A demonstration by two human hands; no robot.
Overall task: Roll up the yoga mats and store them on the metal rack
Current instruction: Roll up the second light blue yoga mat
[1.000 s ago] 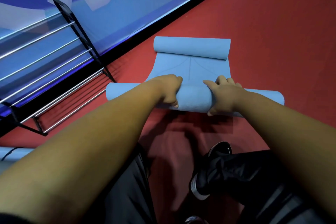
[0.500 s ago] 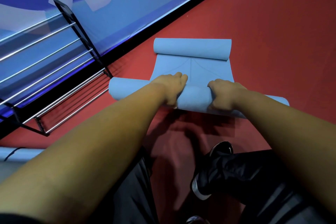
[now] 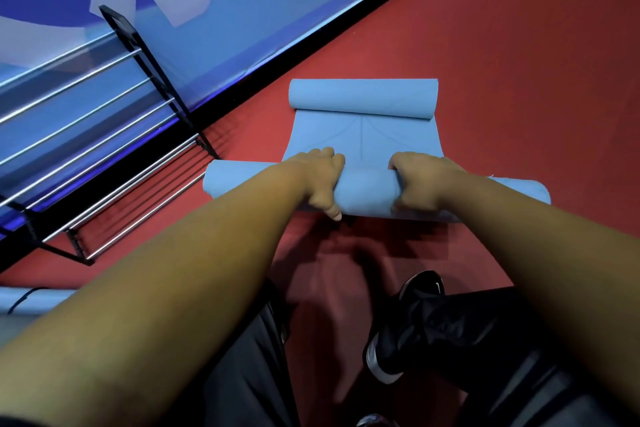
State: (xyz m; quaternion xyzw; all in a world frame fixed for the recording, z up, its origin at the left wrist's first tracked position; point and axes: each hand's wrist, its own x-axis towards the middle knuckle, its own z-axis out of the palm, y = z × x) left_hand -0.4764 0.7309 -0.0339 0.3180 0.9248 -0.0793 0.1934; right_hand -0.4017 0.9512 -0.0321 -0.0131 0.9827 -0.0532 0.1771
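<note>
A light blue yoga mat [image 3: 362,139] lies on the red floor, partly rolled from the near end into a thick roll [image 3: 365,192], with its far end curled into a second roll [image 3: 362,99]. My left hand [image 3: 320,175] grips the near roll left of centre, thumb under its front. My right hand [image 3: 420,180] grips the same roll right of centre, fingers curled over the top. A short flat stretch of mat shows between the two rolls. The metal rack [image 3: 104,135] stands to the left against the blue wall, its chrome bars bare.
Another light blue mat [image 3: 31,300] lies on the floor at the far left edge. My black shoe [image 3: 403,322] and dark trousers fill the lower frame. A blue banner wall [image 3: 242,10] runs diagonally behind the rack. Red floor stretches to the right.
Both hands have pushed the near roll forward, away from me. The flat stretch of mat between the two rolls has grown shorter.
</note>
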